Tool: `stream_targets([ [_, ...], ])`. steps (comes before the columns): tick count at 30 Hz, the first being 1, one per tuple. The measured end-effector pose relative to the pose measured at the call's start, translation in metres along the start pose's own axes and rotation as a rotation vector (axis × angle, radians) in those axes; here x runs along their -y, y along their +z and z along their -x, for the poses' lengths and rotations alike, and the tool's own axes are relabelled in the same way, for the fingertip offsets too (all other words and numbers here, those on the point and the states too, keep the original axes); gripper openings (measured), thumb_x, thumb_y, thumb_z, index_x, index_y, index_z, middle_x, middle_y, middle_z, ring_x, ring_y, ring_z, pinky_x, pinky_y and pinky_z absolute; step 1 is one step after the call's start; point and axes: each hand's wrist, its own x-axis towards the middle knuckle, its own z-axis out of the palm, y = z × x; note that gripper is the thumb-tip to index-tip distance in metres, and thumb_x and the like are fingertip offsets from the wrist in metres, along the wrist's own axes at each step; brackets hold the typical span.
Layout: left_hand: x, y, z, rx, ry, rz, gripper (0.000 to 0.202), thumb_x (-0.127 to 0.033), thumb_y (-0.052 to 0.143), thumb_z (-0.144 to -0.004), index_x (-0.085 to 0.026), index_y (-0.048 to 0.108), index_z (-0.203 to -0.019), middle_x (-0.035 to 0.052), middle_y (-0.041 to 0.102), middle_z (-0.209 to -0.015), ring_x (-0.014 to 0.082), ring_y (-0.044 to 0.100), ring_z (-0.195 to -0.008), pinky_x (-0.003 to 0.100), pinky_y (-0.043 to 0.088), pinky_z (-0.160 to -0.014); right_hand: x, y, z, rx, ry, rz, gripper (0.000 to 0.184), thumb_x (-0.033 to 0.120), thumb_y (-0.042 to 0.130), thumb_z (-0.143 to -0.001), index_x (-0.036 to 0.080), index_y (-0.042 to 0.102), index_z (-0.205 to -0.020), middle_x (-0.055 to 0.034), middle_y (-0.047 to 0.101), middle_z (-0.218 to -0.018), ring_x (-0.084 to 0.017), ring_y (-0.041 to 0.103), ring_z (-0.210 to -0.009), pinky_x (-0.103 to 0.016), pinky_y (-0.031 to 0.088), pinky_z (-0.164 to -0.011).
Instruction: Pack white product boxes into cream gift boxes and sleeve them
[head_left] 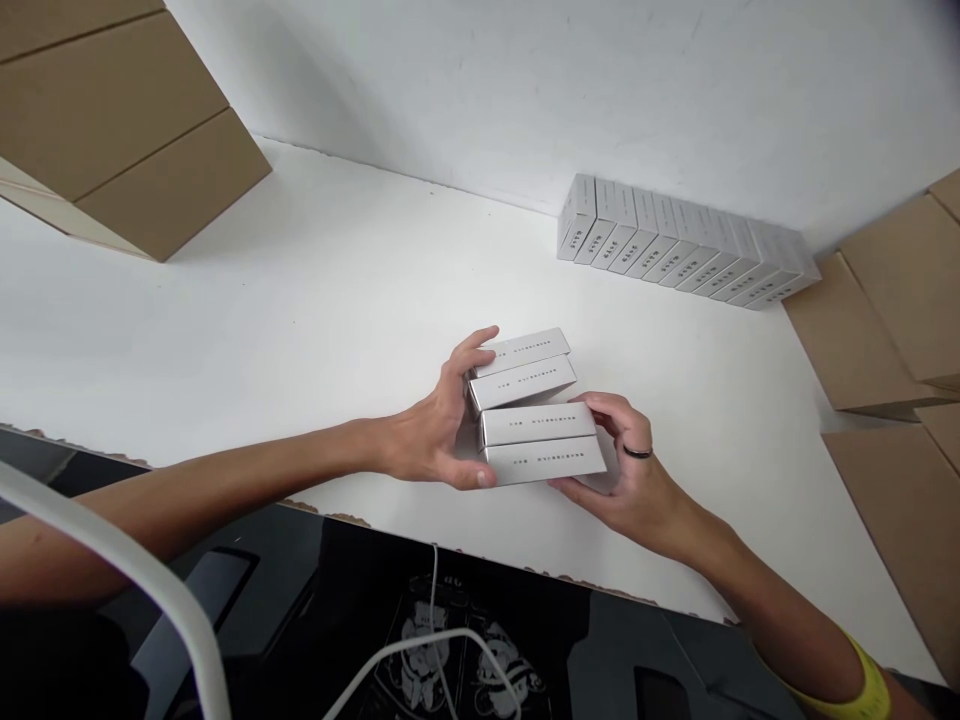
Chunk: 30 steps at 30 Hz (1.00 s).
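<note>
Left hand [435, 430]: spread around the left ends of the group, fingers [476, 358] on the far side and thumb against the near corner, pinching lightly by the look of it.
Four small boxes [538, 428]: held between both hands, over the near middle of the table [337, 270]; flush in the near pair, skewed in the far pair, with a wedge-shaped gap between pairs; cannot tell whether resting fully on the tabletop.
Right hand [641, 490]: curled at the right end of the near pair, pinching between thumb and fingers; wearing a dark ring [637, 453].
Row of small boxes [679, 240]: standing side by side near the wall [450, 90], well apart from the hands; roughly ten or more by count.
Order so far: judged complete in the row, only partial in the held group, with the far pair not yet square.
Left carton [127, 120]: standing large at the far left, well apart from the group.
White tube [180, 610]: curving across the foreground, hiding part of the left forearm.
Thin white cable [434, 570]: hanging at the near table edge.
Right cartons [870, 340]: crowding the right side, close to the row's end; cannot tell whether touching.
</note>
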Motion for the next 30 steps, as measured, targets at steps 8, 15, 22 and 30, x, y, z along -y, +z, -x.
stream_targets([
  [8,0.002,0.001,-0.001,0.016,0.016,0.038,0.110,-0.065,0.077,-0.083,-0.038,0.000,-0.157,0.0173,-0.004,-0.165,0.0471,-0.005,-0.158,0.076,0.031,-0.122,0.007,-0.003,-0.008,0.026,-0.059,0.048,0.078,0.028,0.073,-0.093,0.038,0.027,-0.155,-0.0082,0.053,-0.141,-0.023,0.060,-0.124,-0.041,0.060,-0.100],
  [15,0.002,0.001,-0.006,-0.018,0.037,0.090,0.102,-0.066,0.075,-0.085,-0.037,0.007,-0.155,0.0183,0.020,-0.154,0.0420,0.029,-0.146,0.069,0.043,-0.113,0.000,-0.001,-0.004,0.058,0.010,-0.006,0.078,0.031,0.075,-0.091,0.037,0.027,-0.152,-0.0098,0.055,-0.138,-0.024,0.064,-0.111,-0.043,0.064,-0.086],
  [22,-0.004,-0.003,-0.005,-0.033,0.003,0.081,0.065,-0.050,0.052,-0.104,-0.034,0.013,-0.153,0.0166,0.025,-0.147,0.0328,0.037,-0.133,0.059,0.046,-0.108,0.000,-0.015,0.001,0.124,0.097,0.004,0.078,0.039,0.077,-0.090,0.037,0.027,-0.149,-0.0088,0.055,-0.134,-0.024,0.063,-0.116,-0.038,0.062,-0.085],
  [30,-0.007,-0.002,-0.002,-0.128,-0.101,-0.047,0.054,-0.028,0.055,-0.102,-0.032,0.023,-0.145,0.0148,0.039,-0.138,0.0267,0.047,-0.117,0.047,0.054,-0.095,0.000,-0.052,0.005,0.253,0.186,0.047,0.057,0.037,0.075,-0.090,0.036,0.045,-0.139,-0.0055,0.060,-0.125,-0.022,0.064,-0.107,-0.033,0.060,-0.083],
])
